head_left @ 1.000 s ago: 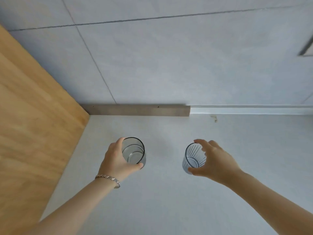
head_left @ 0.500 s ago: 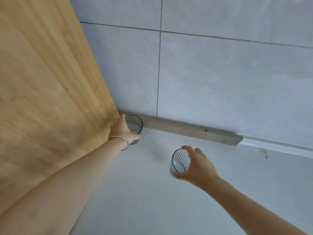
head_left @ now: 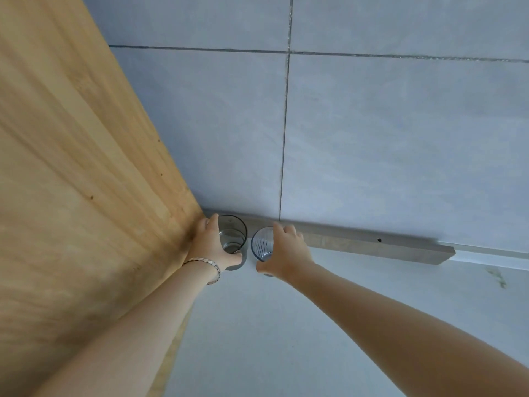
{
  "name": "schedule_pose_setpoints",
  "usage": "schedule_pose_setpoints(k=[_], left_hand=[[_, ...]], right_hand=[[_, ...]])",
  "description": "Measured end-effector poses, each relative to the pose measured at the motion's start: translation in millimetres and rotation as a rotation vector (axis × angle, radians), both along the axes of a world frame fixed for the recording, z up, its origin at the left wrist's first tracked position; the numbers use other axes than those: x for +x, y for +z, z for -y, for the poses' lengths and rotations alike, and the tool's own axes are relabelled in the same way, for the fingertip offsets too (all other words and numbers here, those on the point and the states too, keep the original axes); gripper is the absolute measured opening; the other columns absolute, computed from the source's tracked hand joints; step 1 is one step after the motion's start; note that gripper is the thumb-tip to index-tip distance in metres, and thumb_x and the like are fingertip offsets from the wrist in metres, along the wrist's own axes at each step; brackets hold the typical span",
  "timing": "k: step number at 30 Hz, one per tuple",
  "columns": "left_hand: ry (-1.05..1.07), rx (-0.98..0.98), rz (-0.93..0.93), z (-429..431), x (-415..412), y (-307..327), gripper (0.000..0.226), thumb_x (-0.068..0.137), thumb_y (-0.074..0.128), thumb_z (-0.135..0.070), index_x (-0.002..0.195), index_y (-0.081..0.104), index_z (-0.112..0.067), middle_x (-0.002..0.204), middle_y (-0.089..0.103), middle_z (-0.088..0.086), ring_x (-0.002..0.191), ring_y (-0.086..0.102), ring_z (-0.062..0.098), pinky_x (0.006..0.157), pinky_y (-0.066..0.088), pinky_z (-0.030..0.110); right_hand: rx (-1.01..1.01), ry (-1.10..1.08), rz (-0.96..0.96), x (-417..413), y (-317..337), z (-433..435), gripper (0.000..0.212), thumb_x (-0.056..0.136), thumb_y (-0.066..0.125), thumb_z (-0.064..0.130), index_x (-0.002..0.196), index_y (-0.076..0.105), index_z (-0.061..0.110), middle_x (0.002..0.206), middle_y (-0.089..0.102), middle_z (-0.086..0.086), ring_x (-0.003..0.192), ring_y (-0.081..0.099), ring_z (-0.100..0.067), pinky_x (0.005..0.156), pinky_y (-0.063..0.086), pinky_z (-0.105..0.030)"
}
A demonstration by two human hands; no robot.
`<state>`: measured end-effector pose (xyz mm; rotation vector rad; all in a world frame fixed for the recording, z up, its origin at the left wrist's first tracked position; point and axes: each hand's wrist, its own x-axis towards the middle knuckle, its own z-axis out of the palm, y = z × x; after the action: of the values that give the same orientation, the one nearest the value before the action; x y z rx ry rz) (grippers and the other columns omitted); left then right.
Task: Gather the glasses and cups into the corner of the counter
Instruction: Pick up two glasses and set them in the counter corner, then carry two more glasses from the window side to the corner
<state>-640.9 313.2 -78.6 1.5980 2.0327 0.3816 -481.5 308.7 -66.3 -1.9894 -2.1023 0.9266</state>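
Observation:
A smooth clear glass (head_left: pixel 233 234) stands upright in the counter's back left corner, where the wooden panel meets the tiled wall. My left hand (head_left: pixel 210 246) wraps around its left side and grips it. Right beside it stands a ribbed clear glass (head_left: pixel 262 243), with a narrow gap between the two. My right hand (head_left: pixel 284 252) is closed around the ribbed glass from the right. Both glasses look empty.
A tall wooden side panel (head_left: pixel 86 181) walls off the left. The grey tiled wall (head_left: pixel 372 138) rises behind, with a grey strip (head_left: pixel 372 245) along its foot. The pale counter (head_left: pixel 272 339) stretches toward me and to the right.
My right hand has carried the ribbed glass back and left until it stands beside the smooth glass. My left hand stays on the smooth glass in the corner.

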Motion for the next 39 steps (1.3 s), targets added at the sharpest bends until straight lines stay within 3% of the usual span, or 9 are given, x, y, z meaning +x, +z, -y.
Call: schedule_pose_setpoints(k=[3, 10, 12, 16, 19, 22, 25, 30, 39], left_hand=[[-0.008, 0.003, 0.010, -6.7, -4.5, 0.4, 0.104, 0.067, 0.081, -0.023, 0.147, 0.016, -0.010, 0.150, 0.017, 0.006, 0.128, 0.042, 0.017, 0.103, 0.034, 0.023], [-0.076, -0.029, -0.024, -9.8, -5.4, 2.2, 0.101, 0.074, 0.077, -0.024, 0.148, 0.011, -0.007, 0.154, 0.010, 0.005, 0.133, 0.038, 0.015, 0.108, 0.030, 0.023], [-0.083, -0.024, -0.101, -1.5, -1.4, 8.7, 0.097, 0.077, 0.074, -0.028, 0.148, 0.011, -0.005, 0.155, 0.008, 0.006, 0.136, 0.034, 0.017, 0.110, 0.029, 0.025], [-0.129, 0.122, -0.477, 39.3, 22.6, 26.7, 0.072, 0.084, 0.062, -0.032, 0.144, 0.027, -0.012, 0.156, 0.014, 0.010, 0.136, 0.027, 0.032, 0.105, 0.036, 0.038], [-0.357, 0.071, -0.506, 72.9, 54.0, 34.1, 0.050, 0.087, 0.054, -0.030, 0.134, 0.041, -0.017, 0.146, 0.034, 0.005, 0.129, 0.039, 0.027, 0.099, 0.040, 0.035], [-0.543, -0.204, -0.346, 101.6, 101.0, 35.8, 0.030, 0.091, 0.045, -0.035, 0.118, 0.052, -0.023, 0.126, 0.056, -0.002, 0.112, 0.057, 0.019, 0.090, 0.046, 0.030], [-0.630, -0.326, -0.250, 122.9, 160.0, 34.5, 0.025, 0.091, 0.047, -0.032, 0.112, 0.056, -0.021, 0.119, 0.060, -0.001, 0.105, 0.060, 0.018, 0.088, 0.046, 0.028], [-0.754, -0.327, -0.151, 161.8, 281.3, 33.8, 0.022, 0.091, 0.050, -0.028, 0.108, 0.058, -0.017, 0.119, 0.061, 0.003, 0.105, 0.061, 0.020, 0.089, 0.046, 0.026], [-1.047, -0.331, -0.225, 232.1, 504.9, 31.8, 0.017, 0.089, 0.049, -0.030, 0.101, 0.057, -0.022, 0.119, 0.060, 0.000, 0.106, 0.059, 0.020, 0.095, 0.047, 0.031]], right_hand=[[0.038, -0.049, -0.038, -10.1, -5.1, -7.8, 0.082, 0.073, 0.074, 0.033, 0.139, 0.029, 0.014, 0.134, 0.040, -0.010, 0.125, 0.037, -0.029, 0.093, 0.045, -0.036], [-0.029, -0.169, -0.236, 1.4, -9.0, 8.6, 0.101, 0.080, 0.073, 0.024, 0.150, 0.001, 0.009, 0.149, 0.030, -0.012, 0.131, 0.042, -0.028, 0.102, 0.041, -0.035], [-0.048, -0.177, -0.207, 17.3, -10.0, 21.6, 0.088, 0.083, 0.068, 0.019, 0.149, 0.010, 0.010, 0.149, 0.032, -0.010, 0.129, 0.044, -0.027, 0.101, 0.041, -0.033], [-0.207, -0.090, -0.130, 64.7, -3.5, 57.3, 0.048, 0.087, 0.060, 0.020, 0.133, 0.046, 0.016, 0.133, 0.053, -0.005, 0.116, 0.055, -0.019, 0.095, 0.045, -0.028], [-0.377, 0.093, 0.064, 106.0, 5.2, 89.5, 0.044, 0.088, 0.058, 0.027, 0.130, 0.050, 0.017, 0.129, 0.057, -0.002, 0.116, 0.057, -0.019, 0.095, 0.045, -0.031], [-0.408, 0.160, 0.239, 155.6, 7.1, 126.5, 0.044, 0.088, 0.056, 0.028, 0.131, 0.049, 0.017, 0.128, 0.059, -0.003, 0.122, 0.051, -0.020, 0.098, 0.042, -0.037], [-0.408, 0.108, 0.285, 213.1, 12.1, 167.9, 0.045, 0.089, 0.054, 0.027, 0.132, 0.047, 0.017, 0.130, 0.057, -0.004, 0.124, 0.050, -0.022, 0.099, 0.042, -0.039], [-0.406, -0.086, 0.282, 334.2, 24.0, 242.3, 0.043, 0.091, 0.051, 0.027, 0.132, 0.047, 0.015, 0.130, 0.057, -0.005, 0.125, 0.047, -0.020, 0.098, 0.040, -0.035], [-0.379, -0.478, 0.241, 572.1, 41.8, 367.4, 0.035, 0.092, 0.049, 0.029, 0.127, 0.051, 0.021, 0.126, 0.059, 0.000, 0.117, 0.053, -0.019, 0.091, 0.041, -0.029]])
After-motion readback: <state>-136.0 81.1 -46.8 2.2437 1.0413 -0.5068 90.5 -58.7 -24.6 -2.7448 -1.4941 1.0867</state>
